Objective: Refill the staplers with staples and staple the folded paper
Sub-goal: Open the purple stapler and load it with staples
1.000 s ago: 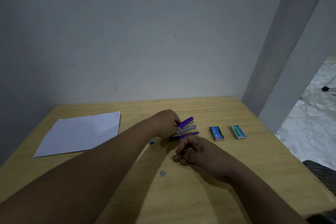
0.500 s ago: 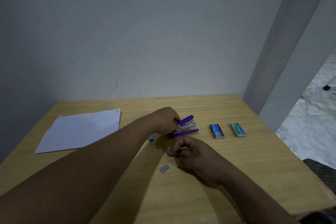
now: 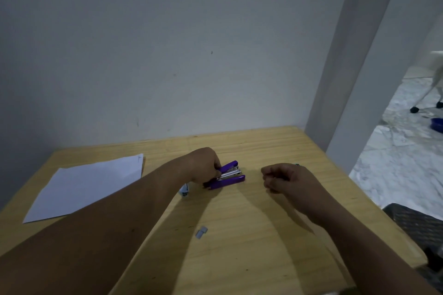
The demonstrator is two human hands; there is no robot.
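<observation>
paper [image 3: 86, 184] left of stapler [image 3: 227, 175], on table [image 3: 251, 235]

The right hand [image 3: 286, 178] is curling over the spot just beyond its knuckles, hiding all but a sliver of a box [image 3: 297, 164] there. The left hand [image 3: 203, 165] is covering the rear of the purple stapler [image 3: 227, 176]. Beneath its wrist, a small object [image 3: 184, 190] is peeking out, too hidden to identify.

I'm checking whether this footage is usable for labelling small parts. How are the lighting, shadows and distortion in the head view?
Head view: dim, bluish, no glare; both forearms throw broad soft shadows across the wooden table; the wide lens bends the pillar and wall edges; the purple stapler reads clearly, but the staple strip is small and soft.
</observation>
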